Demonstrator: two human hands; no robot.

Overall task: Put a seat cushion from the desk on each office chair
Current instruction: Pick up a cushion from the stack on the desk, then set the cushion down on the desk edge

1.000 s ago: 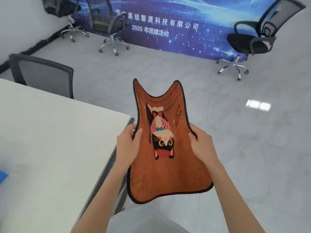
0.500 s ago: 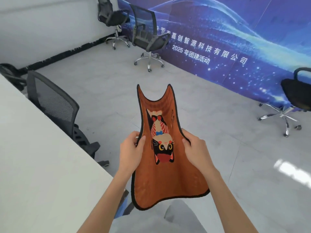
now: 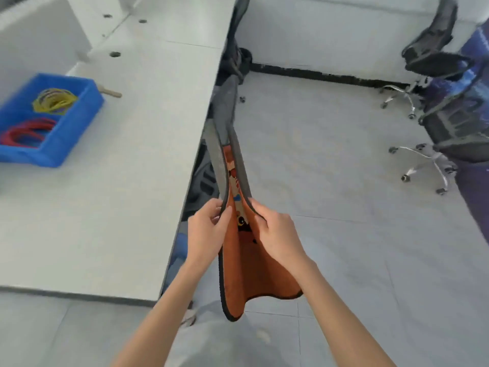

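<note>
I hold an orange seat cushion (image 3: pixel 256 268) with a black edge and a cat picture in front of me, folded inward so its grey underside shows at the top. My left hand (image 3: pixel 205 231) pinches its left edge and my right hand (image 3: pixel 275 234) grips its right edge. Beyond the cushion a black office chair (image 3: pixel 203 178) is tucked against the white desk (image 3: pixel 119 168). Two more black office chairs stand at the right, one (image 3: pixel 434 54) by the far wall and one (image 3: pixel 460 128) nearer.
A blue bin (image 3: pixel 66 133) with yellow and red rubber bands sits on the desk's left side, with a small wooden piece (image 3: pixel 112 92) beside it. A blue banner (image 3: pixel 473 197) runs along the right. A black strip (image 3: pixel 325 74) lines the foot of the far wall.
My view has swung left toward the desk. My hands have come closer together, folding the cushion narrower. The blue bin has come into sight.
</note>
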